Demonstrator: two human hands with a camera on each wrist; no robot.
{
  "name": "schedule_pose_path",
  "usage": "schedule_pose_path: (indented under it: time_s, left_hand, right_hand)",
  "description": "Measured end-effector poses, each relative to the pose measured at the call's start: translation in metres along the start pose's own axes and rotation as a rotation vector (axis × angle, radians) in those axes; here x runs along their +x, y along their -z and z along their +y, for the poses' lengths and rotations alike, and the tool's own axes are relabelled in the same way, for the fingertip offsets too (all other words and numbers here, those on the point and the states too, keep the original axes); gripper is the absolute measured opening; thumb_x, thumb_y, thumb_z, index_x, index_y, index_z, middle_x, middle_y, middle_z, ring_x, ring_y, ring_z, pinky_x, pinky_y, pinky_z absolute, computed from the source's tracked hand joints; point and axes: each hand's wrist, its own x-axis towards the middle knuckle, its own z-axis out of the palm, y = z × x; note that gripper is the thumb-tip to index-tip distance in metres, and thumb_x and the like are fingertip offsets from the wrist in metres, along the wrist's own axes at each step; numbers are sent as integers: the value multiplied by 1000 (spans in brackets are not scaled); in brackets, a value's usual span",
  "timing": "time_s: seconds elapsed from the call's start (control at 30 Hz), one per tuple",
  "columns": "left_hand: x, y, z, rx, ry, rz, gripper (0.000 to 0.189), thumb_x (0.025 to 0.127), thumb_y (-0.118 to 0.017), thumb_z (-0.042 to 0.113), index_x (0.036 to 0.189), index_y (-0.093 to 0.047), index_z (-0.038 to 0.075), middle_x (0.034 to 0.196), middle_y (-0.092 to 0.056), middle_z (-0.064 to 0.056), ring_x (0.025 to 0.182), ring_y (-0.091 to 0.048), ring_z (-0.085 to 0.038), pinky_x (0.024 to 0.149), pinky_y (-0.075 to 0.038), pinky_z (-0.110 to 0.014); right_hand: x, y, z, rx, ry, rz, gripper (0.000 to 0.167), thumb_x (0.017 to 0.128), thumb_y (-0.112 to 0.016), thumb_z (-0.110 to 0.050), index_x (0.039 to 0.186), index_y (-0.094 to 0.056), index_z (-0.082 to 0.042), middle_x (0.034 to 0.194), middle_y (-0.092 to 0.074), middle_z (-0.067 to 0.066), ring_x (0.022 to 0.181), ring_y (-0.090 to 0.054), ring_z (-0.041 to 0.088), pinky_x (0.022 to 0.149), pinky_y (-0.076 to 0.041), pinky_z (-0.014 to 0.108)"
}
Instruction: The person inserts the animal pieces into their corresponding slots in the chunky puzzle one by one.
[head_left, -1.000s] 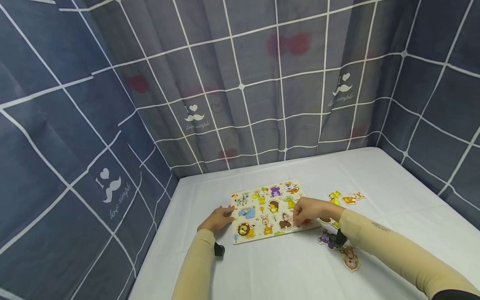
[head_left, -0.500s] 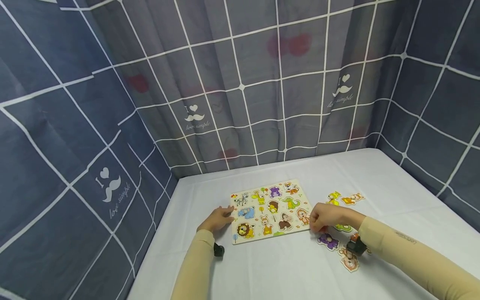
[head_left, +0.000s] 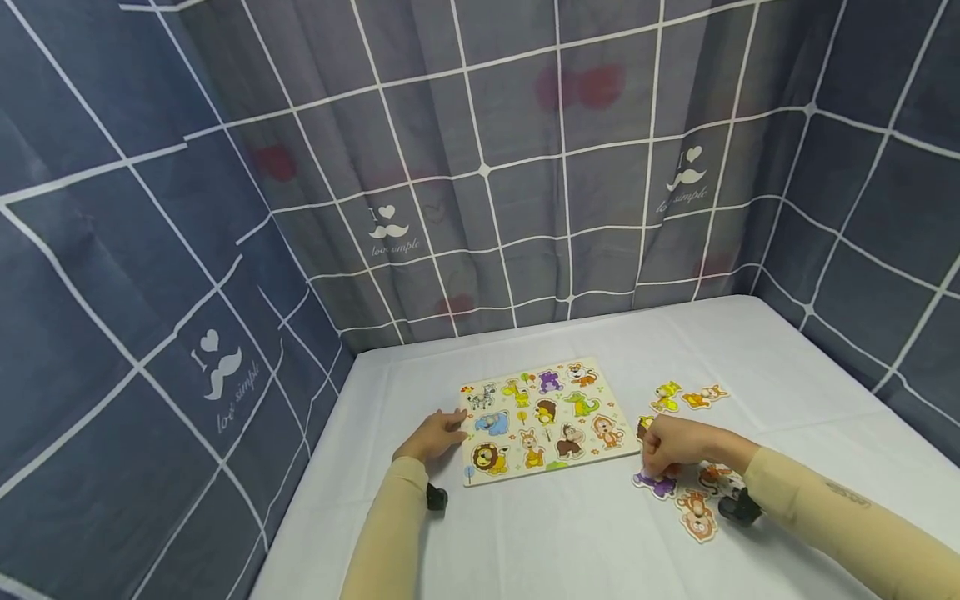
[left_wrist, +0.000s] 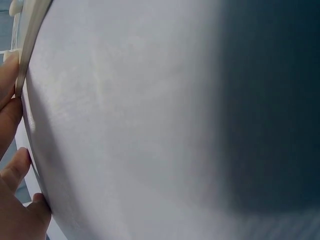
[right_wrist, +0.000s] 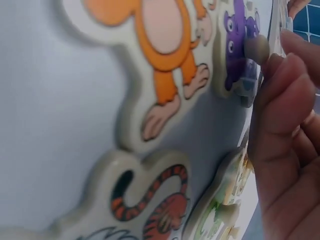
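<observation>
A flat animal puzzle board (head_left: 525, 417) lies on the white table. My left hand (head_left: 432, 437) rests at its left edge, fingers extended; in the left wrist view the fingertips (left_wrist: 7, 75) touch the board's edge. My right hand (head_left: 670, 443) is right of the board, over a purple hippo puzzle piece (head_left: 654, 485) lying flat. In the right wrist view the bent fingertips (right_wrist: 295, 82) are beside that piece's small knob (right_wrist: 256, 49), not visibly closed round it; contact is unclear. Nearest below lie a monkey piece (head_left: 697, 517) and a tiger piece (head_left: 716, 477), partly covered.
Loose yellow (head_left: 665, 397) and orange (head_left: 705, 397) animal pieces lie beyond the right hand. A hedgehog piece (head_left: 643, 426) peeks out near the board's right edge. A dark gridded curtain (head_left: 517, 192) encloses the table's back and sides.
My right hand has moved right and toward me, off the board's lower right corner to the purple hippo piece, uncovering the board's monkey picture. The left hand stays at the board's edge.
</observation>
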Motion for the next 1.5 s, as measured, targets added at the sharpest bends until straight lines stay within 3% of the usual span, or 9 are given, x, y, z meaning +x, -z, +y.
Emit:
schedule_pose_path:
  time_s: [0.2, 0.47, 0.8, 1.1, 1.5]
  left_hand:
    - [-1, 3, 1, 3, -10, -4, 52, 95, -67, 28, 145, -53, 21, 162, -31, -19, 153, -18, -42, 124, -14, -63]
    - [-1, 2, 1, 6, -10, -7, 52, 96, -66, 28, 146, -53, 21, 162, -34, -14, 154, -17, -40, 124, -13, -62]
    - [1, 2, 3, 25, -13, -19, 52, 96, -67, 28, 146, -53, 22, 162, -33, -15, 153, -18, -42, 124, -15, -61]
    - [0, 0, 2, 43, 31, -3, 53, 94, -68, 30, 145, -54, 26, 163, -30, -20, 153, -21, -43, 123, -18, -63]
    - [1, 1, 1, 14, 21, -9, 52, 95, -67, 30, 145, -54, 26, 163, -29, -19, 153, -19, -42, 123, -16, -63]
  right_hand:
    - [-4, -2, 2, -66, 2, 23, 13, 80, -72, -2, 68, -68, 1, 62, -65, -1, 52, -52, 7, 48, -44, 19]
    - [-11, -4, -3, -41, -2, 28, 19, 82, -75, -4, 66, -67, 2, 60, -67, 4, 49, -54, 7, 46, -46, 18]
    - [-15, -9, 5, 108, -21, 35, 10, 85, -68, 3, 75, -67, 3, 62, -68, 7, 47, -60, 5, 46, -53, 18]
    - [-16, -12, 12, 224, -37, 41, 8, 87, -66, 2, 81, -67, 7, 64, -67, 6, 49, -60, 5, 47, -53, 17]
    - [-16, -9, 15, 201, -43, 68, 8, 86, -65, 2, 80, -68, 6, 63, -64, 3, 49, -56, 6, 47, -50, 16]
